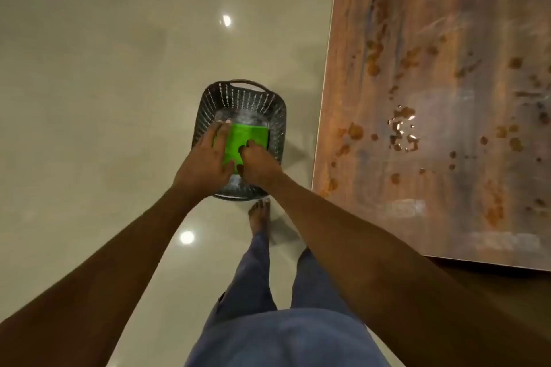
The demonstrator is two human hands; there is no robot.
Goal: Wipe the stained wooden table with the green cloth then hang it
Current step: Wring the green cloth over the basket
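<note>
Head view, looking down.

Cloth [245,140]: green, folded to a flat rectangle. It lies inside the basket [238,89], on its bottom. It is not on the table.

Basket: dark, slatted walls, a handle at the far rim. It stands on the floor [104,98], just left of the table's near-left corner and apart from it.

Left hand [205,158]: reaches into the basket. Fingers lie straight along the cloth's left edge and the thumb is spread across its near corner. It rests on the cloth, with no curl seen around it.

Right hand [260,164]: reaches into the basket beside the left hand. Fingers are curled, tips pressed into the cloth's right half, pinching it. The two hands nearly touch at the near edge of the cloth.

Table [432,24]: wooden top, at the right of the view. Its surface carries many brown stains [374,67], scattered from the far left part across to the right edge. A small wet patch [402,128] glistens near the middle. Pale smears show on the far right part.

Floor: glossy pale tiles with two bright light reflections.

Person: blue trousers [283,337], one bare foot [259,214] just behind the basket's near rim.
</note>
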